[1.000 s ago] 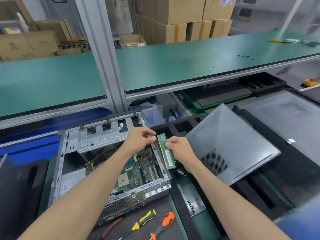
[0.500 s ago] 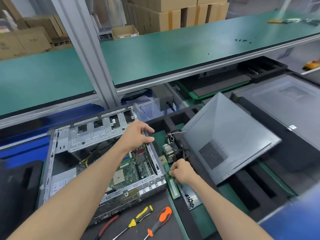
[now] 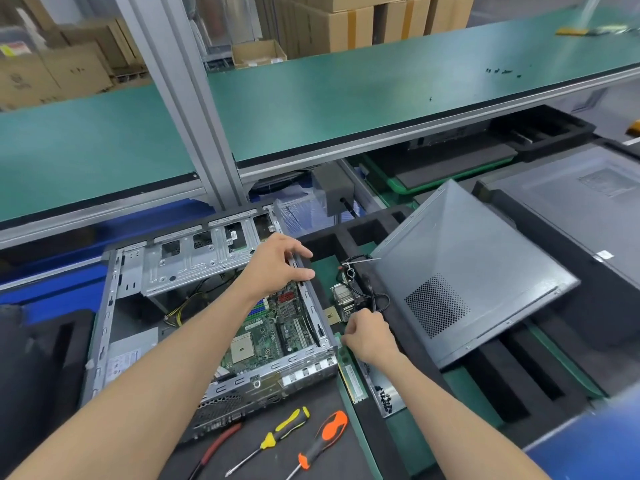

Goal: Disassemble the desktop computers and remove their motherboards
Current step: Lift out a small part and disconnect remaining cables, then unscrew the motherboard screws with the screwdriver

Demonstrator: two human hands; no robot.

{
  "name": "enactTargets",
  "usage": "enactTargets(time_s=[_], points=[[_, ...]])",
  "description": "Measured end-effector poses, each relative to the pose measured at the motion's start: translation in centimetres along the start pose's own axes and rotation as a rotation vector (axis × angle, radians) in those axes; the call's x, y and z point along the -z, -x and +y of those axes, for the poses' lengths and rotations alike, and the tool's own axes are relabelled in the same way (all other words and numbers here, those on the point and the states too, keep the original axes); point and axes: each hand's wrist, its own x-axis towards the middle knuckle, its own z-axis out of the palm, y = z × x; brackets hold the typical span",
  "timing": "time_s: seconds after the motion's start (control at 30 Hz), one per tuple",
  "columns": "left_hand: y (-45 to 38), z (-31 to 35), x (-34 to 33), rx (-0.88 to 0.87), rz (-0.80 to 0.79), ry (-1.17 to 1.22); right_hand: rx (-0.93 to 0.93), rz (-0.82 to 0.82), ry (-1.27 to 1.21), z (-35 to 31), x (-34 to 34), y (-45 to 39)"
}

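An open desktop case (image 3: 194, 261) lies on the bench with its green motherboard (image 3: 266, 334) still inside. My left hand (image 3: 277, 268) grips the case's right wall near the far end. Just right of the case a green memory stick (image 3: 353, 379) lies flat on the green mat. My right hand (image 3: 369, 336) hovers with curled fingers at the stick's far end; whether it still pinches the stick I cannot tell. A finned cooler with its black cable (image 3: 343, 299) lies beyond that hand.
The grey side panel (image 3: 460, 271) leans on black foam at the right. A yellow screwdriver (image 3: 287, 424), an orange one (image 3: 329, 431) and a red-handled tool (image 3: 221, 441) lie in front of the case. A small plate with screws (image 3: 384, 393) sits beside the stick. A green shelf (image 3: 311, 105) overhangs behind.
My right hand carried the memory stick from above the case's right wall down to the mat beside the case and laid it flat. My left hand stayed on the case wall.
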Motion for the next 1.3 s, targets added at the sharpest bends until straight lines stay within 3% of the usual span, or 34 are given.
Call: enactTargets(time_s=[0.2, 0.3, 0.47, 0.7, 1.07, 1.3], points=[[1.9, -1.7, 1.1, 0.049, 0.128, 0.097, 0.213, 0.234, -0.289, -4.2, 3.0, -0.9], [3.3, -3.2, 2.3, 0.141, 0.086, 0.127, 0.333, 0.338, -0.396, -7.2, 4.0, -0.7], [5.3, -5.8, 3.9, 0.195, -0.001, 0.018, 0.533, 0.346, -0.227, -11.3, 3.5, 0.3], [7.3, -8.1, 3.5, 0.268, -0.169, -0.152, 0.687, 0.001, 0.107, -14.6, 0.9, 0.7], [8.0, -9.4, 1.3, 0.344, -0.392, -0.296, 0.528, -0.572, 0.460, -14.5, -3.0, -0.3], [8.5, -10.2, 0.4, 0.373, -0.410, -0.284, 0.492, -0.584, 0.472, -14.4, -3.8, -1.1]])
